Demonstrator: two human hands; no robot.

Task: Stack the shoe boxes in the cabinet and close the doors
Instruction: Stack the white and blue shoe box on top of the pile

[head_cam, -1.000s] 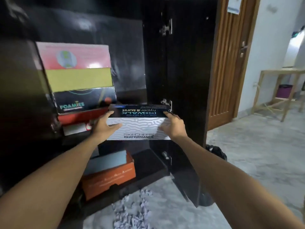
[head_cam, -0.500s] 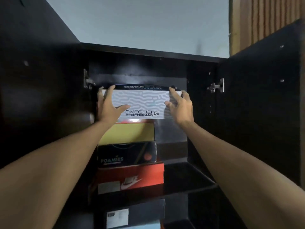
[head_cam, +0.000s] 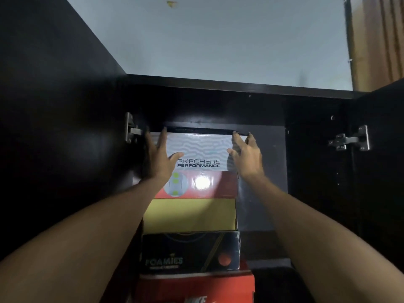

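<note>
A white Skechers shoe box (head_cam: 199,149) with a wavy pattern sits on top of the stack inside the dark cabinet (head_cam: 218,84), just under its top panel. My left hand (head_cam: 159,160) lies on the box's left edge with the fingers spread upward and the thumb on its front. My right hand (head_cam: 247,156) holds its right edge the same way. Beneath it are a red box (head_cam: 209,184), a yellow box (head_cam: 190,215), a black Foamies box (head_cam: 190,252) and an orange Nike box (head_cam: 196,287).
Both cabinet doors stand open: the left door (head_cam: 54,127) and the right door (head_cam: 382,171), each with a metal hinge (head_cam: 352,139). Dark free space lies right of the stack. A pale wall shows above the cabinet, with a wooden door at the far right.
The Skechers box went from low beside the stack up to its top and now rests on the red box. My view tilted upward, and my fingers have straightened along the box's edges.
</note>
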